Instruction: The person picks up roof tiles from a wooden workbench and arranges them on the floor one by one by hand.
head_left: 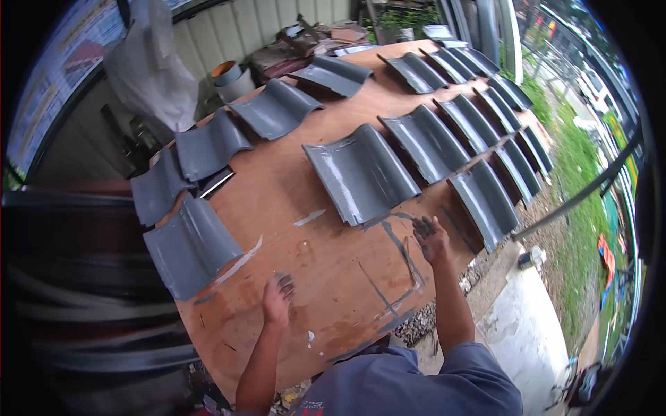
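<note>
My left hand (278, 298) hovers above the bare front part of the wooden board (326, 277), holding nothing, its fingers loosely extended and grey-stained. My right hand (432, 240), with dark smudged fingers, is spread and holds nothing. It is nearest to a grey curved roof tile (364, 173) in the middle and another roof tile (485, 201) at the right edge, apart from both. A further roof tile (191, 246) lies at the left edge, up and left of my left hand. Grey streaks mark the wood between my hands.
Several more grey roof tiles (274, 109) line the board's left and far sides. Behind stand an orange-lined pail (226, 73) and a pile of broken pieces (305, 45). A can (531, 258) stands on the ground at right, near a slanting pole (579, 194).
</note>
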